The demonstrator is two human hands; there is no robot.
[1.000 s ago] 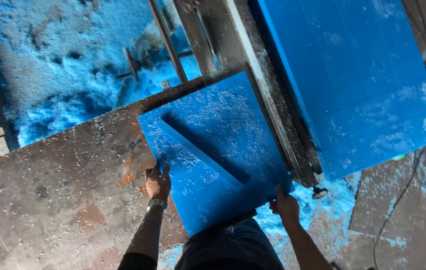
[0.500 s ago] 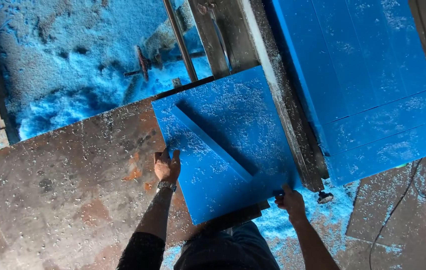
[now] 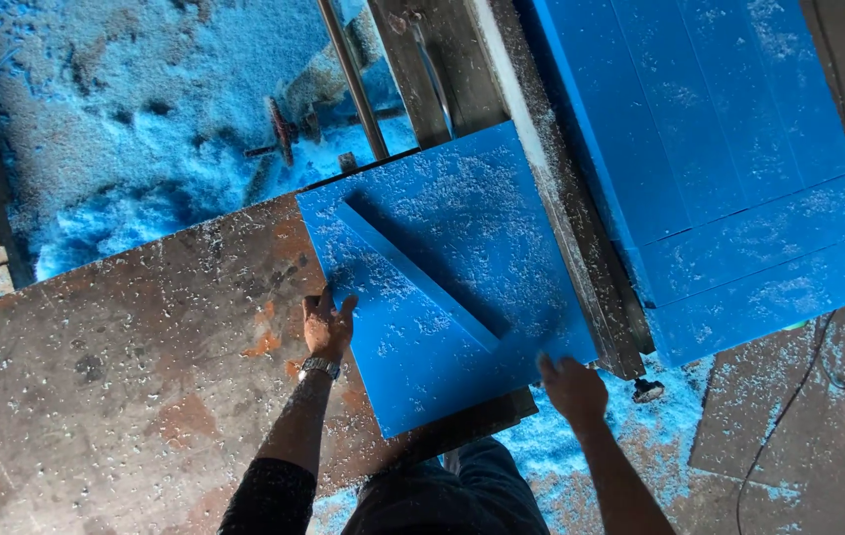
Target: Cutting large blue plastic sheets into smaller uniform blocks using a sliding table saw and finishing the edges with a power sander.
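Right now the blue board (image 3: 462, 267) lies flat on the rusty table (image 3: 125, 396), left hand (image 3: 326, 327) fingers spread along its edge, right hand (image 3: 573, 388) pressing its corner; best kept flat and square against the rail (image 3: 581, 258).

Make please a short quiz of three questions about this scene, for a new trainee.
1. True or false: the left hand rests at the left edge of the blue slab.
2. What lies across the top of the slab? A) a narrow blue strip B) a hammer C) a glove
3. What does the left wrist wear?

Key
1. True; the right hand is at the slab's near right corner.
2. A
3. A wristwatch.
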